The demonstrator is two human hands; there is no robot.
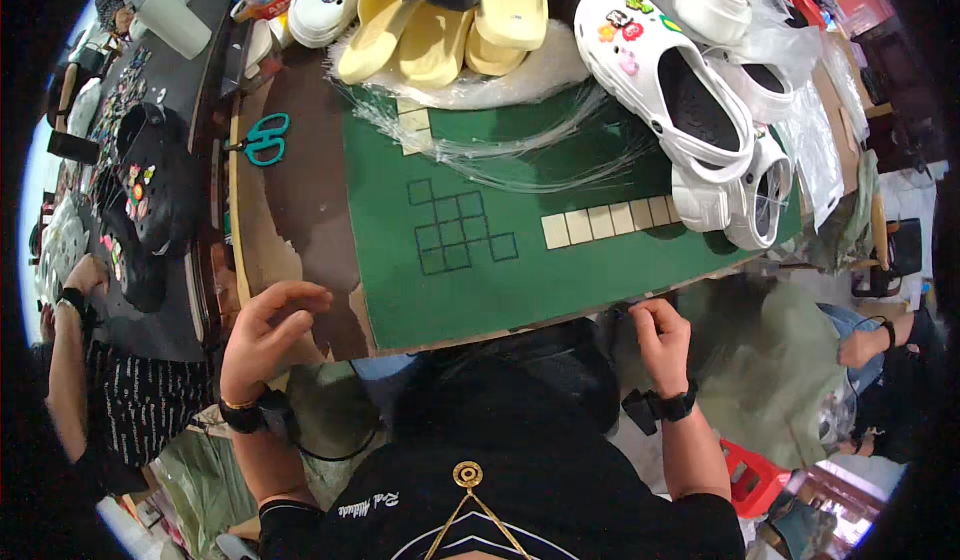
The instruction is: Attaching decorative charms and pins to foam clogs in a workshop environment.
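My left hand (pixel 278 335) hovers at the near left corner of the green board (pixel 480 310), its fingers curved and thumb apart, with nothing visible in it. By the board's near edge, right of centre, my right hand (pixel 664 340) has its fingers curled in; whether anything is inside them is hidden. On the board lie a row of cream squares (pixel 602 222) and a grid of drawn squares (pixel 460 228). White clogs (pixel 645 55) with colourful charms are piled at the right, touching the row's end. Clear plastic strands (pixel 540 145) spread across the board's far part.
Yellow slides (pixel 435 45) sit on plastic wrap at the back. Teal-handled scissors (pixel 266 140) lie on the brown tabletop at left. Black clogs (pixel 155 185) stand on a neighbouring dark table, near another person's hand (pixel 88 275). A red stool (pixel 752 478) is at lower right.
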